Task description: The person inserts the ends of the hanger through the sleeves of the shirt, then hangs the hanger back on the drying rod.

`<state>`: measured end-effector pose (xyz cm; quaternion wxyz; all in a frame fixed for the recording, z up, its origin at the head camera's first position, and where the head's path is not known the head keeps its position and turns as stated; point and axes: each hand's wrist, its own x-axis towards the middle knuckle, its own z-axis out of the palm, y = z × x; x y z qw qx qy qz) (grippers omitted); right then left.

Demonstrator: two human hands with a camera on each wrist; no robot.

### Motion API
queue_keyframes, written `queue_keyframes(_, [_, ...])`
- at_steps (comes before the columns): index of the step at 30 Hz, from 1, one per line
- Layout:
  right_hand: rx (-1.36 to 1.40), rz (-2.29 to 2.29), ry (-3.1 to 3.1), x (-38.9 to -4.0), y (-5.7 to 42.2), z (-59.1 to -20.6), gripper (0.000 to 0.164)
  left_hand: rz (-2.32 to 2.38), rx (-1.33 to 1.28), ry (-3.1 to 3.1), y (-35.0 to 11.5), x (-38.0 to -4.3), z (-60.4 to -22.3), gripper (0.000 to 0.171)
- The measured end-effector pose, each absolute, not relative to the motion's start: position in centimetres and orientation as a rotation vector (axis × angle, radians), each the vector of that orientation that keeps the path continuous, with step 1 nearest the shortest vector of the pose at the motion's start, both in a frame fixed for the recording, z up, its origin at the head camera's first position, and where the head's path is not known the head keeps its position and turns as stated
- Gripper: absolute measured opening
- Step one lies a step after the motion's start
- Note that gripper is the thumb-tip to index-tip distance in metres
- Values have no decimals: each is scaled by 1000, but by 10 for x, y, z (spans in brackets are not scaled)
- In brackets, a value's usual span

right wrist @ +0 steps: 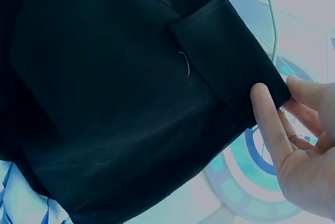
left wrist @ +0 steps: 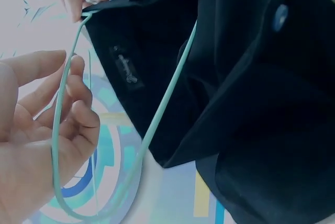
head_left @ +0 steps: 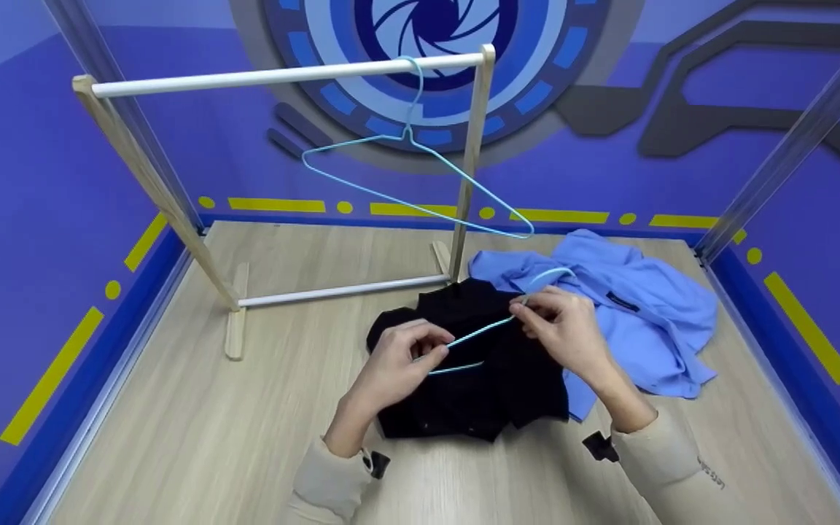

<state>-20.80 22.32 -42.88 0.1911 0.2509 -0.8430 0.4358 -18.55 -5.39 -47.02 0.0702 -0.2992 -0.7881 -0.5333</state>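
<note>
My left hand (head_left: 399,362) pinches the shoulder wire of a light-blue clothes hanger (head_left: 478,332). One rounded end of this hanger (left wrist: 56,145) loops past the left palm, and its lower wire runs into the opening of a black shirt (head_left: 456,412). At the hanger's neck, my right hand (head_left: 566,328) pinches a corner of the black shirt's collar (right wrist: 230,51) together with the wire. The hook rises beyond the right fingers. Inside the collar a small label (left wrist: 125,69) shows. The hanger's far end is hidden by the black cloth.
A wooden clothes rack (head_left: 139,164) with white bars stands at the back left. From its top bar hangs a second light-blue hanger (head_left: 407,135), bare. A crumpled blue shirt (head_left: 668,321) lies on the wood-look table (head_left: 172,430) at the right, partly beneath the black one. Patterned walls (head_left: 573,168) enclose the table.
</note>
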Motion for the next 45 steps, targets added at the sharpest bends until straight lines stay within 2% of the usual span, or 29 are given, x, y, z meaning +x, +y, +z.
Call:
queue_keyframes(8, [688, 1036, -2325, -214, 229, -430, 15, -1616, -830, -2301, -66, -188, -473, 12])
queue_keyframes(18, [601, 986, -2361, -216, 232, -427, 17, -1935, -512, -2210, -84, -186, -464, 16])
queue_keyframes(25, [564, 1033, -2361, -215, 234, -426, 14, -1925, -341, -2287, -99, -199, -493, 13])
queue_keyframes(36, [535, 1118, -2319, -213, 235, -422, 10, -1870, -413, -2611, -104, -195, -505, 16])
queue_keyframes(45, [493, 1127, -2314, -213, 238, -420, 11, -1925, -478, -2785, -94, -183, -506, 30])
